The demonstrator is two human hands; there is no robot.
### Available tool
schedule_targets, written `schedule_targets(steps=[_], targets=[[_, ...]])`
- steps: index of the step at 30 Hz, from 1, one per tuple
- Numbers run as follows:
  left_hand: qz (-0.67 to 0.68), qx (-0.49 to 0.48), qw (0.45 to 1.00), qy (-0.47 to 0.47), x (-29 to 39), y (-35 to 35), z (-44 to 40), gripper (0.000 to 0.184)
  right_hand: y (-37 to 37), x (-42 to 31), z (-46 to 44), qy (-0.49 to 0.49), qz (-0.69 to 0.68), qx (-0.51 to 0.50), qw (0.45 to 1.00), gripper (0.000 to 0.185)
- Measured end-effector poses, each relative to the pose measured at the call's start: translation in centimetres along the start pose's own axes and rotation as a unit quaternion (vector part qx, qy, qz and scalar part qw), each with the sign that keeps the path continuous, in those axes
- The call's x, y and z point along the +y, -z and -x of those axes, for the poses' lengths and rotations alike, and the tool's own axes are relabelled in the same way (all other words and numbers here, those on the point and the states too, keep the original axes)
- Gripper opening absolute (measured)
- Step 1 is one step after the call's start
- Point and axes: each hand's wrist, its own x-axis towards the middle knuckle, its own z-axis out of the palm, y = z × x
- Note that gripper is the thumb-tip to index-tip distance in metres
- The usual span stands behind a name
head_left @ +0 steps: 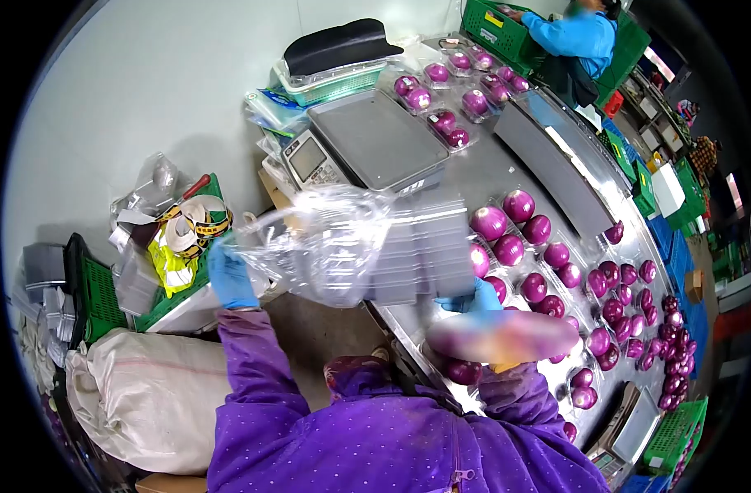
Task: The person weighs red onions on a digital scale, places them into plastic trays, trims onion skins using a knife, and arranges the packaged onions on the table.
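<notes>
Blue-gloved hands [230, 275] [480, 299] hold crinkled clear film [330, 246] and stacked trays [429, 255].

A pale wall [186, 90] with a faint seam rises beyond the steel surface [492, 160]'s far left edge. Brownish floor [306, 349] shows beside its near left edge. Past the right edge, the room looks darker and cluttered.

two hands [230, 275], one container stack [421, 255], two scales [384, 135], one white sack [158, 398], dozens of purple onions [489, 221]
</notes>
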Motion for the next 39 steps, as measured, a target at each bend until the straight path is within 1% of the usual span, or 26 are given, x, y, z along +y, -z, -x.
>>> schedule_targets(steps=[1, 2, 4, 5, 6, 8, 11, 13, 16, 17, 20, 21, 22, 23, 24, 26, 27, 28, 30, 31, 32, 34, 36, 37, 38, 39], targets=[[-0.040, 0.021, 0.999, -0.006, 0.4, -1.2, -0.2, 0.021, -1.5, -0.1, 1.7, 0.081, 0.110, 0.021, 0.990, 0.037], [-0.080, 0.042, 0.996, -0.013, 0.6, -2.7, 0.0, 0.022, -3.0, -0.3, 3.4, 0.155, 0.221, 0.060, 0.961, 0.034], [-0.166, 0.109, 0.967, 0.160, -3.5, -7.5, 3.5, 0.028, -1.5, -0.4, 0.2, 0.117, 0.172, 0.048, 0.977, 0.034], [-0.213, 0.074, 0.962, 0.156, -7.5, -4.4, 4.0, 0.022, -1.8, 0.7, -1.0, 0.120, 0.207, 0.038, 0.970, 0.033], [-0.260, 0.040, 0.953, 0.148, -11.4, -1.3, 4.6, 0.017, -1.8, 1.9, -2.4, 0.093, 0.184, 0.041, 0.978, 0.030], [-0.179, 0.141, 0.938, 0.261, -16.9, 1.6, 6.2, 0.019, -4.8, 2.9, -1.8, 0.121, 0.192, 0.093, 0.969, 0.028], [-0.098, 0.187, 0.967, 0.144, -18.6, 2.3, 7.7, 0.024, -6.1, 2.8, -2.0, 0.096, 0.191, 0.098, 0.972, 0.025], [-0.089, 0.203, 0.967, 0.122, -19.5, 2.0, 7.5, 0.024, -6.4, 3.3, -2.5, 0.093, 0.238, 0.097, 0.962, 0.024], [-0.136, 0.188, 0.954, 0.187, -20.7, 1.3, 7.8, 0.026, -7.1, 3.3, -2.4, 0.093, 0.249, 0.117, 0.957, 0.027], [-0.153, 0.175, 0.949, 0.211, -20.6, 1.3, 8.1, 0.026, -7.9, 3.3, -1.4, 0.096, 0.267, 0.138, 0.949, 0.030], [-0.225, 0.123, 0.928, 0.270, -19.4, 1.6, 8.2, 0.028, -8.2, 2.6, -0.1, 0.079, 0.354, 0.133, 0.922, 0.033], [-0.266, 0.100, 0.916, 0.282, -19.1, 1.4, 7.4, 0.028, -8.7, 2.2, 1.2, 0.119, 0.446, 0.167, 0.871, 0.038], [-0.310, 0.078, 0.901, 0.294, -18.9, 1.2, 6.6, 0.029, -6.8, 3.1, 1.0, 0.343, 0.576, 0.197, 0.715, 0.041], [-0.347, 0.062, 0.886, 0.302, -18.9, 1.1, 5.7, 0.029, -9.7, 2.4, 2.9, 0.479, 0.594, 0.143, 0.630, 0.051], [-0.381, 0.052, 0.870, 0.308, -18.7, 1.1, 5.0, 0.029, -12.5, 1.7, 4.9, 0.602, 0.602, 0.100, 0.516, 0.061], [-0.447, 0.043, 0.839, 0.307, -18.6, 1.3, 3.4, 0.030, -21.1, 3.0, 6.9, 0.609, 0.628, -0.104, 0.473, 0.073], [-0.469, 0.050, 0.831, 0.295, -18.2, 1.5, 3.0, 0.031, -24.2, 3.7, 6.1, 0.564, 0.695, -0.176, 0.410, 0.071], [-0.471, 0.076, 0.836, 0.273, -17.8, 1.7, 3.0, 0.031, -25.8, 4.6, 4.1, 0.554, 0.695, -0.226, 0.398, 0.065], [-0.427, 0.137, 0.864, 0.227, -15.6, 2.4, 4.4, 0.032, -25.9, 6.0, -0.4, 0.487, 0.709, -0.255, 0.442, 0.058], [-0.378, 0.164, 0.887, 0.207, -13.9, 3.0, 5.6, 0.033, -24.8, 6.4, -1.1, 0.495, 0.665, -0.263, 0.495, 0.051], [-0.278, 0.181, 0.927, 0.176, -12.1, 3.3, 7.6, 0.040, -23.9, 6.6, -0.9, 0.446, 0.651, -0.267, 0.554, 0.050], [-0.249, 0.190, 0.925, 0.218, -10.1, 7.7, 12.5, 0.047, -20.5, 8.7, -0.9, 0.355, 0.645, -0.274, 0.619, 0.050], [-0.076, 0.128, 0.960, 0.238, -6.9, 8.6, 18.0, 0.047, -16.1, 12.5, -1.1, 0.266, 0.657, -0.280, 0.647, 0.051], [-0.059, 0.131, 0.968, 0.207, -3.6, 3.2, 19.9, 0.047, -15.1, 13.7, -0.4, 0.229, 0.693, -0.282, 0.623, 0.056], [-0.023, 0.136, 0.966, 0.219, -2.2, 1.3, 21.7, 0.047, -13.9, 15.0, 0.1, 0.228, 0.732, -0.282, 0.578, 0.061], [0.008, 0.151, 0.960, 0.236, -1.8, 1.2, 23.5, 0.047, -12.9, 16.2, 0.5, 0.211, 0.740, -0.302, 0.563, 0.064]])
